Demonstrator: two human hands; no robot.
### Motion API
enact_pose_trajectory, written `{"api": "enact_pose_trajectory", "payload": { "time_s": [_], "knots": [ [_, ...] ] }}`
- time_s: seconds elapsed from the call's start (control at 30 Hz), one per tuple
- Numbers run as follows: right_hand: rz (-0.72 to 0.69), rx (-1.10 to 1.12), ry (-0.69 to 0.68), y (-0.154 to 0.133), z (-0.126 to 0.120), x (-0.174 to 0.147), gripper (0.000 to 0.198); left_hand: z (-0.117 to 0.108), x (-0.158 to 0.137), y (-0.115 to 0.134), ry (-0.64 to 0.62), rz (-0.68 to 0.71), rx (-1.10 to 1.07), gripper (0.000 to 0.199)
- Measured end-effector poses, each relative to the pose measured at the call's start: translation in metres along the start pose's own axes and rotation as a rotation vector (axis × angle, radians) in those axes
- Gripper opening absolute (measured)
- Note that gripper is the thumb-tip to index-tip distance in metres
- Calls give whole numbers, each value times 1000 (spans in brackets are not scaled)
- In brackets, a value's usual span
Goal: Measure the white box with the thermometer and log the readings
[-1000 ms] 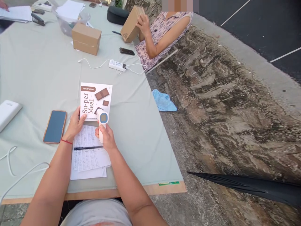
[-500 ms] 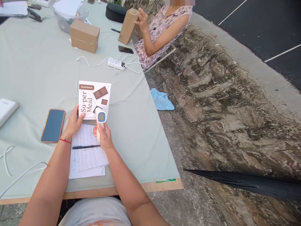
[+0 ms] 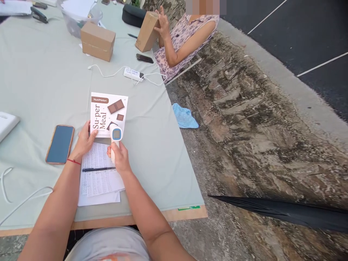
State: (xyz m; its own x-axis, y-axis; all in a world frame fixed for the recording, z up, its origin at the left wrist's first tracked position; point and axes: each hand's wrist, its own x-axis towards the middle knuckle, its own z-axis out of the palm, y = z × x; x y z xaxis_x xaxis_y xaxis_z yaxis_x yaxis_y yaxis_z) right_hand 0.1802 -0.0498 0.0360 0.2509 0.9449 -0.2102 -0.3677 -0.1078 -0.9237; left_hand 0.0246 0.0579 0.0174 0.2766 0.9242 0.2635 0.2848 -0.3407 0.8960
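Observation:
My left hand (image 3: 86, 139) grips the lower left corner of a white box (image 3: 112, 108) printed "NutriMotion Su-per Meal" with brown bars, its thumb on the front face. In my right hand (image 3: 119, 156) is a white infrared thermometer (image 3: 116, 133) with a blue-rimmed square screen, fingers wrapped round its handle. The thermometer's head overlaps the box's lower right part in my view; whether they touch I cannot tell. Below both hands lie sheets of handwritten paper (image 3: 99, 185) with a black pen (image 3: 99, 169) across them. A phone (image 3: 60, 144) in an orange-brown case rests left of my left hand.
Across the table (image 3: 160, 163), a seated person in a patterned top handles an upright cardboard box (image 3: 147, 32). Another cardboard box (image 3: 97, 41) stands beside a clear plastic tub (image 3: 72, 27). A white power strip (image 3: 133, 74) trails cable. A blue cloth (image 3: 185, 116) lies beyond the table's right edge.
The other person's hand has lifted its fingers on the cardboard box, which has shifted slightly. My hands keep the same hold on the white box and the thermometer. The view has shifted slightly.

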Motion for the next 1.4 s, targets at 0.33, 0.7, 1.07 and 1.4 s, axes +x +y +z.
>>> {"api": "enact_pose_trajectory", "payload": {
  "time_s": [0.33,0.7,1.07,1.4],
  "knots": [
    [-112,-196,51,-38,-23,-37,49,-1,4,1,-31,26,-8,84],
    [-180,-225,141,-47,-54,-60,48,-2,8,-8,-20,21,-18,94],
    [-78,-882,386,2,-116,-30,51,4,1,-36,33,-18,-117,113],
    [-144,-1371,389,19,-124,-28,51,9,-2,-44,17,27,-157,119]
  ]
}}
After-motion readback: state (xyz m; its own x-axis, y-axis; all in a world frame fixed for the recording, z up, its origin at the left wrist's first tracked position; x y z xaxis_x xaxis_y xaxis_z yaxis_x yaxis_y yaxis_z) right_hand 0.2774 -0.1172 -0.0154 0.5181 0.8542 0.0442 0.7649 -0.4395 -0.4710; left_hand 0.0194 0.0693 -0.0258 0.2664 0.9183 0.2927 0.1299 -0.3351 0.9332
